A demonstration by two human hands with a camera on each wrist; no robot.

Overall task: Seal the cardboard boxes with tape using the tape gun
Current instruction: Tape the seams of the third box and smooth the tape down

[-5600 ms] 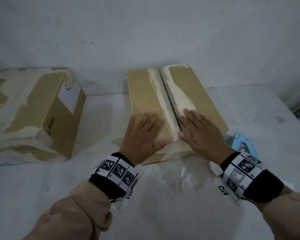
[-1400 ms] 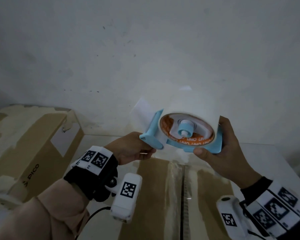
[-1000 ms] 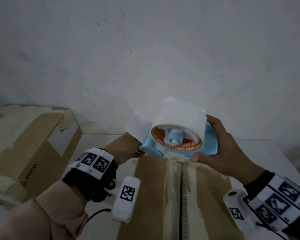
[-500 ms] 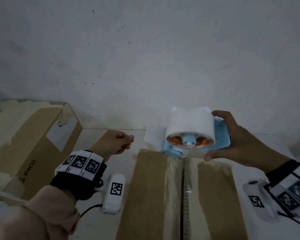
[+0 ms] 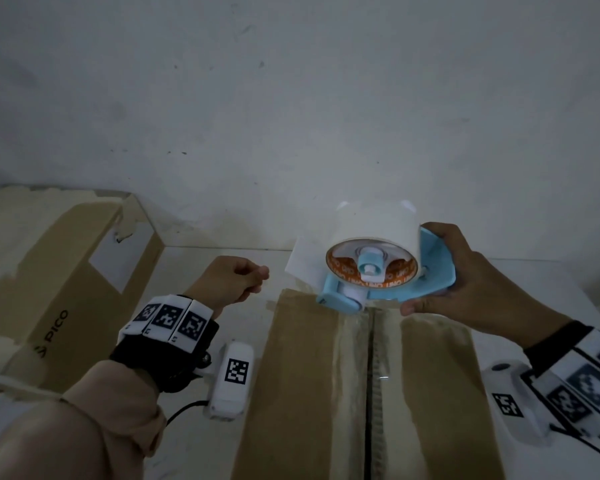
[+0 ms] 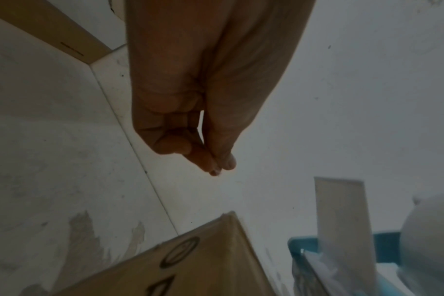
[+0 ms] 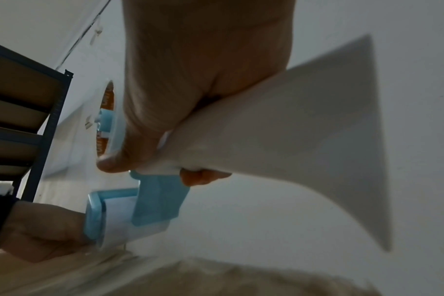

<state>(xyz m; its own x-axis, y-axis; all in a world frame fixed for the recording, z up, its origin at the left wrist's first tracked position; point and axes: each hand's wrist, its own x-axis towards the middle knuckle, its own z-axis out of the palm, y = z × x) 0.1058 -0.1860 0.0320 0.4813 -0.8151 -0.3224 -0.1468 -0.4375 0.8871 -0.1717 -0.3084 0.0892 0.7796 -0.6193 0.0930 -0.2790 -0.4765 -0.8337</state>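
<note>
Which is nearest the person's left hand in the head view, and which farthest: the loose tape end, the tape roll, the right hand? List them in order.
1. Loose tape end: just right of the left hand, past its curled fingers.
2. Tape roll: further right, on the blue tape gun at the far end of the box.
3. Right hand: farthest right, gripping the gun.

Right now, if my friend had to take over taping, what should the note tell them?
Right hand grips the blue tape gun at the far end of the middle box, a loose tape tab sticking out.
Left hand is curled, pinching nothing, beside the box.
Done: flaps closed, gun lined up with the centre seam.
Left: stick the tab down, pull tape along the seam, cut it. Another box waits on the left.
</note>
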